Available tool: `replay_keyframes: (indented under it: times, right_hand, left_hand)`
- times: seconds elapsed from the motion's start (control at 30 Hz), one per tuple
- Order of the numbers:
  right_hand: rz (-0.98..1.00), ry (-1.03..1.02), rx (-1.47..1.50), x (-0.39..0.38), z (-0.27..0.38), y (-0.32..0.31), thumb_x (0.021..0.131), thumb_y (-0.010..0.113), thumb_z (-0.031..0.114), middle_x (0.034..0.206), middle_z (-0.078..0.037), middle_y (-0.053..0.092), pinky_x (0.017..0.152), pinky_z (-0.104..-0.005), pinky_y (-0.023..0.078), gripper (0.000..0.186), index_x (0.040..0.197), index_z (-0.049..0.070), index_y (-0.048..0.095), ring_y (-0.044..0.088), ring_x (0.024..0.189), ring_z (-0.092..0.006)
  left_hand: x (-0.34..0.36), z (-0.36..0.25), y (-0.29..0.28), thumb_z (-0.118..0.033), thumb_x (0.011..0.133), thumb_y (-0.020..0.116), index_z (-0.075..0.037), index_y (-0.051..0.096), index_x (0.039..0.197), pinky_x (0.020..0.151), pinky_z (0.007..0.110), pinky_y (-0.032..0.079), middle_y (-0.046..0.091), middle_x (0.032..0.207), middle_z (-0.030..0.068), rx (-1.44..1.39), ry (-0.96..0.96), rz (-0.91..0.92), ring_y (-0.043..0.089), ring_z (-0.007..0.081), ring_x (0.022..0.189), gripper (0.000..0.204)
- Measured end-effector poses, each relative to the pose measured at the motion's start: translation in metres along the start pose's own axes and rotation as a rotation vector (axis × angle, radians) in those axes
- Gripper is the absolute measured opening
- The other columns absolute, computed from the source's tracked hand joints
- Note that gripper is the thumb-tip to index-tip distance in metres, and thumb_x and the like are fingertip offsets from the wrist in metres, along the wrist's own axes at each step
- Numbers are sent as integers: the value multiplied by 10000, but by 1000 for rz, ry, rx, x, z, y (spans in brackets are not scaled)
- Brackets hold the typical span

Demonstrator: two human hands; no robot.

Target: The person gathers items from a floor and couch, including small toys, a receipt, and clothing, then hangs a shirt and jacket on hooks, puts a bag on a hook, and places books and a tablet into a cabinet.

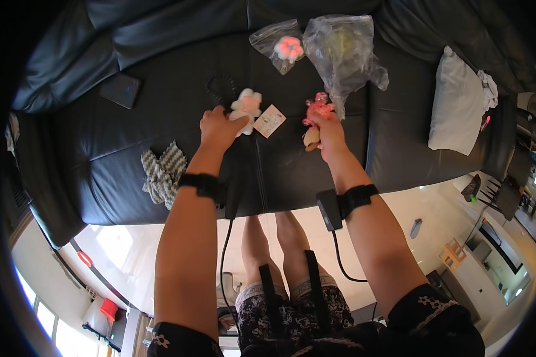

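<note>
Daylight interior, fairly bright. Strong fisheye: black vignette all round, straight edges bow near the rim. Windows (53, 324) at lower left blown out; pale floor (426, 208) glossy with glare patches. Black leather sofa (101, 154) reads dark, soft sheen on its creases, little detail. Centre sharp; clear plastic bags (339, 50) catch highlights. Right edge furniture small, smeared.

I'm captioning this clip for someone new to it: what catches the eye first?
Two bare hands on a black leather sofa: the left hand grips a white and pink plush toy, the right hand a red and pink one. Behind them lie two clear plastic bags; a white pillow sits far right.
</note>
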State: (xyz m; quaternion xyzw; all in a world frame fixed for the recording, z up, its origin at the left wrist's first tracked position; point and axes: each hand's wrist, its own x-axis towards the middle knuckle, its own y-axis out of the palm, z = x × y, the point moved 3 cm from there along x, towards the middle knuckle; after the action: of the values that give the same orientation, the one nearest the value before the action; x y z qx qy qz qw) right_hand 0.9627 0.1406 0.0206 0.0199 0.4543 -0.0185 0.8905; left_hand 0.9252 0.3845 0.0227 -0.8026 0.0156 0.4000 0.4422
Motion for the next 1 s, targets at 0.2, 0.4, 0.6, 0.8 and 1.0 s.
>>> replay_keyframes:
  times: [0.2, 0.4, 0.6, 0.8, 1.0]
  right_hand:
    - [321, -264, 106, 18, 47, 66, 743, 661, 148, 780, 6, 560, 509, -222, 425, 277, 984, 72, 548, 538, 646, -77]
    - [39, 10, 110, 89, 79, 101, 724, 628, 120, 745, -46, 565, 433, -331, 435, 204, 906, 104, 537, 568, 606, -203]
    - [465, -70, 59, 30, 79, 92, 736, 645, 150, 815, -28, 576, 539, -270, 467, 265, 965, 49, 558, 561, 651, -132]
    - [723, -57, -156, -86, 38, 69, 671, 699, 26, 1020, -13, 478, 782, -243, 449, 459, 1094, 36, 522, 529, 906, -110]
    - [679, -170, -474, -107, 8, 71, 669, 727, 89, 1022, -36, 426, 783, -256, 442, 422, 1029, -18, 535, 510, 881, -138]
  left_hand:
    - [-52, 69, -3, -151, 721, 661, 19, 466, 1073, 654, 250, 457, 538, 982, 103, -992, -129, -159, 557, 164, 825, 437]
    - [-114, 49, 27, -68, 823, 506, 18, 360, 1219, 820, 310, 430, 503, 1136, 117, -1749, -107, 106, 516, 232, 1016, 431]
    - [-126, 44, 15, -151, 848, 479, -83, 384, 1229, 792, 374, 447, 506, 1161, 83, -1752, -193, 101, 505, 217, 1049, 398]
    - [-114, 14, 11, -114, 823, 491, -63, 345, 1258, 819, 349, 451, 510, 1110, 88, -1808, -54, 165, 514, 213, 1021, 462]
    - [-136, 3, 5, -234, 840, 518, -10, 309, 1271, 872, 383, 427, 483, 1176, 149, -1825, 61, 227, 501, 262, 1073, 529]
